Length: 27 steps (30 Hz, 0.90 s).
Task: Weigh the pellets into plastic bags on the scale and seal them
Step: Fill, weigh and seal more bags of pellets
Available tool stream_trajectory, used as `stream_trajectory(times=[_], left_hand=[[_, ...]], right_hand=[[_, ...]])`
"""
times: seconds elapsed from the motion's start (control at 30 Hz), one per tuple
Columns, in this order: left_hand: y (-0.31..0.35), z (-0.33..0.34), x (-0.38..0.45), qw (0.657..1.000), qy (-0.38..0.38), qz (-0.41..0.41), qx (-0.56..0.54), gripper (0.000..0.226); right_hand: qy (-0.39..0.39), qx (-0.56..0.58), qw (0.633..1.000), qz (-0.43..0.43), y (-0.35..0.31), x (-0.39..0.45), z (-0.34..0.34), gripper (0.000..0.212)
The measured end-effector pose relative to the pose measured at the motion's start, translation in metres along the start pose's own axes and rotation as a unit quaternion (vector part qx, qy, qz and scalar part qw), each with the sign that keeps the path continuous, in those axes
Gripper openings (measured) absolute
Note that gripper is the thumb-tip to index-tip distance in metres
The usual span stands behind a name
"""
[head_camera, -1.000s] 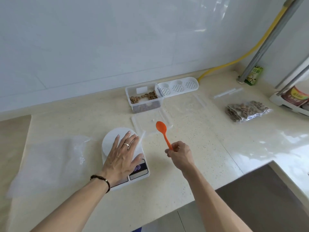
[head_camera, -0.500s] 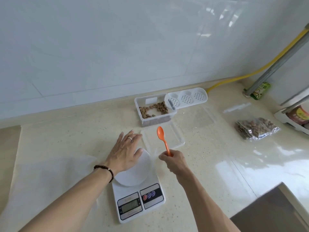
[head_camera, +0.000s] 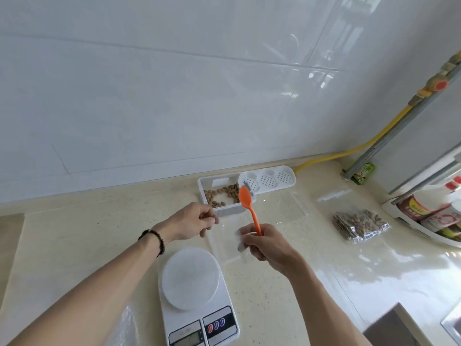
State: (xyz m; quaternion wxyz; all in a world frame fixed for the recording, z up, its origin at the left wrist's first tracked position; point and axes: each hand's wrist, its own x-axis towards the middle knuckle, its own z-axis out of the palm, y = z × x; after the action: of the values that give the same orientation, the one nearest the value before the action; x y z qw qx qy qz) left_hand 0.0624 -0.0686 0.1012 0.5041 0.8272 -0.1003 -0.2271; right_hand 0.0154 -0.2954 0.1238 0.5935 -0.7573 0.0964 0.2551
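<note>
My right hand point(head_camera: 267, 245) grips the handle of an orange spoon point(head_camera: 245, 198), whose empty bowl points up over the open pellet container point(head_camera: 202, 183). Brown pellets point(head_camera: 225, 193) lie in that container. A faint clear plastic bag point(head_camera: 240, 240) shows at my right fingers. My left hand point(head_camera: 189, 222) hovers in front of the container's left end, its fingers curled and pinched together, seemingly on the bag's far edge. The white scale point(head_camera: 199, 328) stands near me with its round plate point(head_camera: 190, 277) bare.
A filled pellet bag point(head_camera: 359, 224) lies at the right, with an empty zip bag point(head_camera: 331, 196) behind it. A perforated white insert point(head_camera: 268, 179) adjoins the container. A clear lid point(head_camera: 224, 255) lies under my hands. A bottle rack point(head_camera: 429, 211) stands far right, and plastic sheeting point(head_camera: 122, 328) lies near left.
My left hand left the scale plate and moved forward to the container, curling its fingers. My right hand carried the spoon forward too. My head has tilted up.
</note>
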Motion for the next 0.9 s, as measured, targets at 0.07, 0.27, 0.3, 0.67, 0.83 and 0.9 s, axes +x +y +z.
stream_trajectory(times=[0.07, 0.27, 0.3, 0.67, 0.83, 0.9], left_hand=[[0.004, -0.005, -0.002, 1.0, 0.009, -0.002, 0.001, 0.013], [-0.008, -0.026, -0.008, 0.995, 0.021, -0.036, 0.091, 0.017], [-0.01, -0.029, -0.009, 0.995, 0.033, -0.037, 0.091, 0.016], [-0.02, -0.042, -0.008, 0.955, 0.14, -0.043, 0.257, 0.027], [-0.01, -0.019, -0.002, 0.952, 0.09, 0.022, 0.292, 0.111], [-0.004, -0.003, 0.005, 0.936, 0.06, 0.047, 0.344, 0.138]], right_hand=[[0.015, -0.02, 1.0, -0.01, -0.006, 0.003, -0.001, 0.014], [0.12, -0.063, 0.99, -0.033, -0.018, 0.017, -0.009, 0.014], [0.109, -0.064, 0.992, -0.027, -0.02, 0.019, -0.011, 0.014], [0.13, -0.15, 0.978, -0.057, -0.044, 0.05, 0.01, 0.011], [0.107, -0.055, 0.992, -0.041, -0.052, 0.055, 0.017, 0.01], [0.087, -0.044, 0.995, -0.036, -0.053, 0.059, 0.021, 0.009]])
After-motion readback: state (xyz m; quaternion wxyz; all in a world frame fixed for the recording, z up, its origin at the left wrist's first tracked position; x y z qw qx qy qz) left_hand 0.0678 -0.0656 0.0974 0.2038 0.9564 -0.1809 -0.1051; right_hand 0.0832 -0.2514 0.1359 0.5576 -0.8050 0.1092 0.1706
